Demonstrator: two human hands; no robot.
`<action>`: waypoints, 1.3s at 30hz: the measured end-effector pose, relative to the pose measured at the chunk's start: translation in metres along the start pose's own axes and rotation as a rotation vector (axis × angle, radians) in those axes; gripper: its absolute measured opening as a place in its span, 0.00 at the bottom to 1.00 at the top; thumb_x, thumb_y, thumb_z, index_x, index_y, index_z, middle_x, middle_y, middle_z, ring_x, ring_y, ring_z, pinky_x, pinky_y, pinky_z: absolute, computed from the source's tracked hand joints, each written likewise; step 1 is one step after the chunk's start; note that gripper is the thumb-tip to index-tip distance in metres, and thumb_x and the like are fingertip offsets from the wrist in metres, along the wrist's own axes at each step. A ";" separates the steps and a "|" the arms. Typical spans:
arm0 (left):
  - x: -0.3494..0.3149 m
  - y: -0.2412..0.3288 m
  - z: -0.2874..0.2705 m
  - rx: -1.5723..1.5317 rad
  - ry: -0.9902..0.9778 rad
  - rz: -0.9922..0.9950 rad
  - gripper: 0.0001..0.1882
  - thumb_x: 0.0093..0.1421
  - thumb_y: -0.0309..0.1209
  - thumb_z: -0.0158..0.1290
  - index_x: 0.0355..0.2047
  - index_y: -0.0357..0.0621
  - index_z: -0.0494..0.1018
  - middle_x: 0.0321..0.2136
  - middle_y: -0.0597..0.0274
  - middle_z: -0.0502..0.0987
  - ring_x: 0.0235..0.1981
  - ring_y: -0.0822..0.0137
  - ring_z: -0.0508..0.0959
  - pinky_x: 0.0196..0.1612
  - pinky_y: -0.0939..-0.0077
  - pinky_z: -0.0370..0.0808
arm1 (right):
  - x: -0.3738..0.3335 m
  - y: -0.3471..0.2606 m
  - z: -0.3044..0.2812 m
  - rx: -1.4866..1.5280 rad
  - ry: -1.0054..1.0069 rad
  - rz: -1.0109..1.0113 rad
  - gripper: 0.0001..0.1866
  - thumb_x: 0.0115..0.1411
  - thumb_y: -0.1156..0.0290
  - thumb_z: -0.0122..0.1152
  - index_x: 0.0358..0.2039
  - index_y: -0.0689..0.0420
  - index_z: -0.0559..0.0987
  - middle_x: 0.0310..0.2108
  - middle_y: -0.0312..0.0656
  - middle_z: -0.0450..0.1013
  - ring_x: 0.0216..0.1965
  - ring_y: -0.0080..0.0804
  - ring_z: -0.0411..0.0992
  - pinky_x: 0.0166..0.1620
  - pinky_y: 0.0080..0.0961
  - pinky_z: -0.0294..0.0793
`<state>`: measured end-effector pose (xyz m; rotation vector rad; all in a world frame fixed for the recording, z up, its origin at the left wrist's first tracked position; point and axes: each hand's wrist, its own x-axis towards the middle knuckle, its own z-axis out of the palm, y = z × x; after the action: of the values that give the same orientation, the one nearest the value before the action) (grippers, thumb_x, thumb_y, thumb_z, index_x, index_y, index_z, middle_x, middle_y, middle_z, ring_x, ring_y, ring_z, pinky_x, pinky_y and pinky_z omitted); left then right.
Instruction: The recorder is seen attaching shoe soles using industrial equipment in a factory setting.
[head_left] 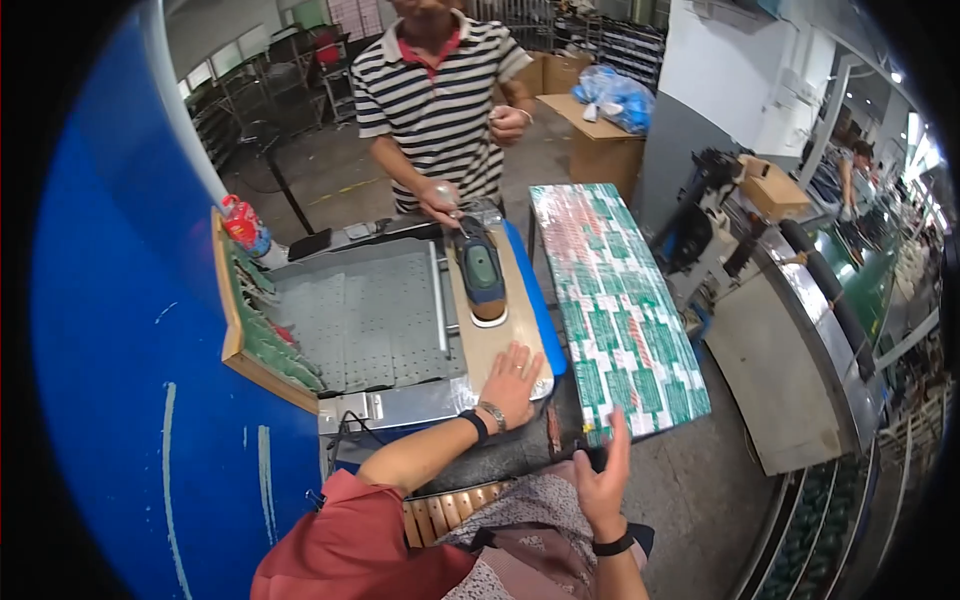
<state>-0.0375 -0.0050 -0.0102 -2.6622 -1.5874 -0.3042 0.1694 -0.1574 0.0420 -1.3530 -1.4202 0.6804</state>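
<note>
My left hand (513, 381) lies flat, fingers spread, on the near end of a long wooden board (482, 343). Further along the board sits a dark blue shoe (481, 270) with a grey-green insole and a white sole. A person in a striped shirt (437, 95) stands at the far end, one hand (441, 204) touching the shoe's far end. My right hand (603, 476) is raised near my lap, fingers stretched upward, beside the near corner of a green, red and white patterned table (620, 330). A small dark shape shows by its thumb; I cannot tell what it is.
The board lies on a grey perforated metal bed (365, 315) with a blue edge. A wooden rack of green parts (255, 320) stands at the left against a blue curved wall (120, 300). A conveyor line (830, 320) runs along the right. Cardboard boxes (600, 140) stand behind.
</note>
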 end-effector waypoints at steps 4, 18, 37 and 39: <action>-0.002 0.002 -0.006 0.004 -0.047 0.007 0.54 0.48 0.40 0.64 0.72 0.38 0.51 0.68 0.36 0.58 0.73 0.36 0.51 0.73 0.42 0.52 | 0.040 -0.036 -0.010 -0.117 0.085 -0.067 0.50 0.61 0.63 0.66 0.75 0.61 0.47 0.75 0.57 0.44 0.74 0.57 0.49 0.70 0.51 0.56; -0.002 0.004 -0.007 0.009 -0.067 0.018 0.53 0.49 0.40 0.64 0.72 0.38 0.52 0.68 0.36 0.58 0.73 0.37 0.51 0.73 0.43 0.51 | 0.065 -0.054 -0.050 0.062 0.266 -0.110 0.51 0.63 0.53 0.59 0.77 0.53 0.42 0.77 0.51 0.39 0.74 0.56 0.50 0.70 0.57 0.55; -0.002 0.004 -0.008 -0.032 -0.026 0.006 0.51 0.49 0.35 0.63 0.71 0.38 0.54 0.68 0.37 0.59 0.73 0.38 0.52 0.73 0.44 0.51 | 0.070 -0.065 -0.061 0.070 0.300 -0.122 0.48 0.65 0.57 0.56 0.77 0.54 0.42 0.76 0.52 0.40 0.72 0.57 0.54 0.68 0.58 0.59; -0.002 0.004 -0.008 0.005 -0.063 0.014 0.52 0.50 0.38 0.63 0.72 0.38 0.51 0.68 0.36 0.57 0.73 0.37 0.50 0.73 0.43 0.51 | 0.070 -0.066 -0.061 0.061 0.301 -0.129 0.48 0.65 0.58 0.56 0.77 0.54 0.42 0.76 0.52 0.40 0.72 0.57 0.54 0.68 0.58 0.59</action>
<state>-0.0365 -0.0094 -0.0021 -2.7041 -1.5827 -0.2169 0.2105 -0.1191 0.1413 -1.2456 -1.2221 0.4123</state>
